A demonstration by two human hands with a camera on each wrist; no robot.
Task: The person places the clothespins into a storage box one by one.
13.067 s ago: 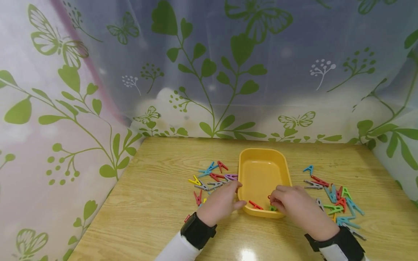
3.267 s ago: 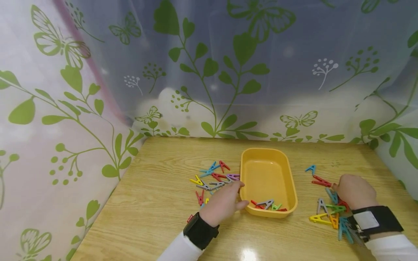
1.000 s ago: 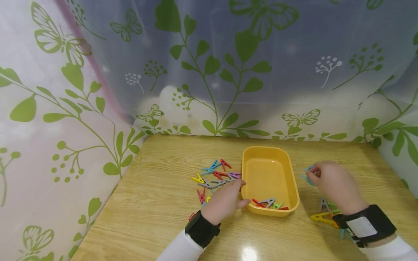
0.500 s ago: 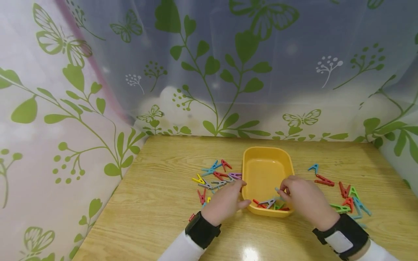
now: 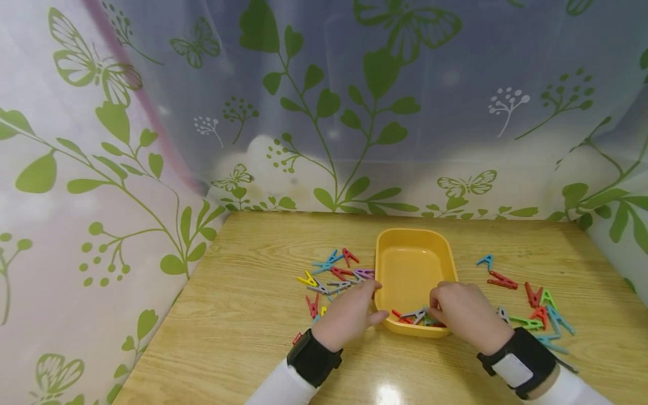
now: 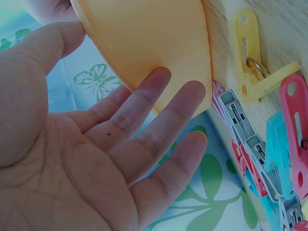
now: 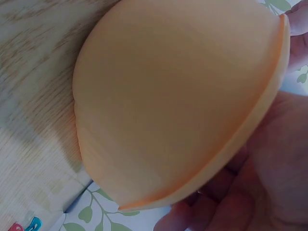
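A yellow plastic tray stands on the wooden table. Several clothespins, among them a grey clothespin and a red clothespin, lie at its near end. My left hand is at the tray's left side, thumb at the rim and fingers spread; the left wrist view shows fingertips against the outer wall. My right hand reaches over the right rim, fingers curled down, pinching a light blue clothespin low among the others. Most of that clothespin is hidden by the fingers and, in the right wrist view, by the tray wall.
Left of the tray lie several mixed clothespins, including a yellow clothespin and a purple clothespin. To the right are a blue clothespin, a red clothespin and several others. A patterned curtain hangs along the table's back edge.
My right hand has moved from the right-hand pile to the tray with the light blue clothespin, then lowered it. Earlier, a grey clothespin joined those in the tray. My left hand stays put.
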